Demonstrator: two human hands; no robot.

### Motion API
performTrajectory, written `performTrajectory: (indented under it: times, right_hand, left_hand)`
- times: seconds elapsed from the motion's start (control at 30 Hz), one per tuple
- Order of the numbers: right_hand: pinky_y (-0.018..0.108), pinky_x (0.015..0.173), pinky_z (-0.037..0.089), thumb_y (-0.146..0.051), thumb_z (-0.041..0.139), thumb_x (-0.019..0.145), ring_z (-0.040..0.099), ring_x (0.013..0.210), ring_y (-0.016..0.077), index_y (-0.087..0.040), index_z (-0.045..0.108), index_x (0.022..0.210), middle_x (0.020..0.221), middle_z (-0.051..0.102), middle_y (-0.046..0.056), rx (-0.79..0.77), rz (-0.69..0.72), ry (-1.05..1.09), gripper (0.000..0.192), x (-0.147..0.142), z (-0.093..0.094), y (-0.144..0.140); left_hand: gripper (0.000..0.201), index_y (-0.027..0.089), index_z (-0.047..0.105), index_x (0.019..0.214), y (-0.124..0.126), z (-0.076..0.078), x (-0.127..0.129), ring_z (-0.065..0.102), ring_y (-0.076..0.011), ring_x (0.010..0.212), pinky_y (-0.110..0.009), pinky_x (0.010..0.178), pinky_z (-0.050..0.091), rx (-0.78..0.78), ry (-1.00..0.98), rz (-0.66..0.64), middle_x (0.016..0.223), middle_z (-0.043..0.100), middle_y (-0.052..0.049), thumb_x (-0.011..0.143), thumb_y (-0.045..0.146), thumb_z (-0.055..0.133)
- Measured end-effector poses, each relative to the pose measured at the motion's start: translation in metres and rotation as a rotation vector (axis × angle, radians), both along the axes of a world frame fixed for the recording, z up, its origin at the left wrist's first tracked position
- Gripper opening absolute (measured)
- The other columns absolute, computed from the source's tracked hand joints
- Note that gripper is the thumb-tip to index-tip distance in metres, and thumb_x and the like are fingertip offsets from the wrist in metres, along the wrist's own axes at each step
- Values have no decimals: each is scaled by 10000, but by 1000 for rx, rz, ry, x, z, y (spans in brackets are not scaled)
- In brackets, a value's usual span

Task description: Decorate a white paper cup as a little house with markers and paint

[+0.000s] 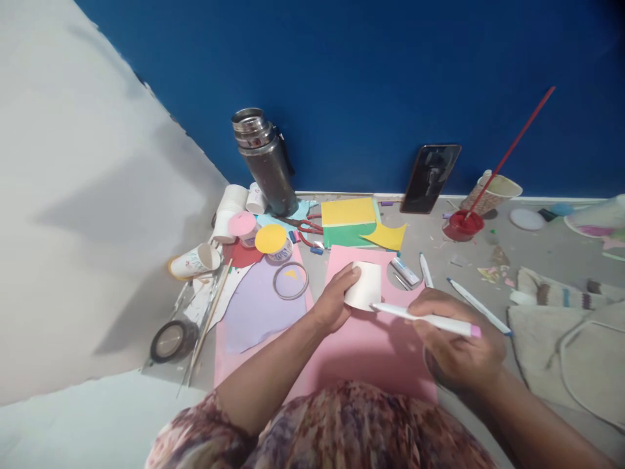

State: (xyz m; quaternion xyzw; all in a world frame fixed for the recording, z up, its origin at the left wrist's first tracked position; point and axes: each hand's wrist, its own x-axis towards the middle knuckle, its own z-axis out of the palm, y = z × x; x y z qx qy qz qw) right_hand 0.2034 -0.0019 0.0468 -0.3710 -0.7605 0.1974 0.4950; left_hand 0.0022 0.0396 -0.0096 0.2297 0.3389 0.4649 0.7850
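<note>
Pink sheet [361, 352]: left hand [334, 303] grips paper cup [364, 285]; right hand [456, 339] grips marker [424, 319], tip touching cup.

Support surface: grey floor [551, 254], speckled with paper scraps, meeting a blue wall. Landmark: large pink paper sheet [371, 345], lying flat at centre. Left of it: lilac paper sheet [254, 306], clear tape ring [290, 281], black tape roll [172, 341]. Behind it: steel flask [266, 163], upright; yellow-and-green card stack [349, 221]. Right of it: white marker pens [476, 305], folded beige cloth [561, 339].
</note>
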Motion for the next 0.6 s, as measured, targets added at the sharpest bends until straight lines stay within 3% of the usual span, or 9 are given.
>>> performTrajectory:
  times: [0.1, 0.33, 0.6]
  right_hand:
    - [321, 579, 547, -159, 622, 946, 699, 604, 198, -214, 694, 923, 715, 747, 44, 31, 103, -8, 94, -4, 5, 3]
    - [310, 579, 545, -140, 637, 935, 691, 578, 179, -225, 709, 931, 710, 752, 28, 56, 120, -23, 111, -8, 7, 5]
    - [301, 618, 572, -99, 648, 918, 720, 630, 182, -217, 709, 949, 752, 772, 41, 83, 49, -50, 135, -5, 9, 6]
  left_hand:
    - [549, 151, 684, 1102, -1, 1, 0, 753, -281, 873, -419, 811, 623, 5, 18, -25, 950, 745, -100, 792, 577, 840]
    - [522, 147, 683, 1139, -2, 3, 0, 754, -279, 877, -407, 804, 621, 30, 30, -31, 939, 743, -101, 826, 542, 817]
    - [493, 141, 714, 1124, -2, 0, 1, 679, -175, 777, -268, 700, 533, 49, 54, 0, 957, 739, -81, 823, 514, 831]
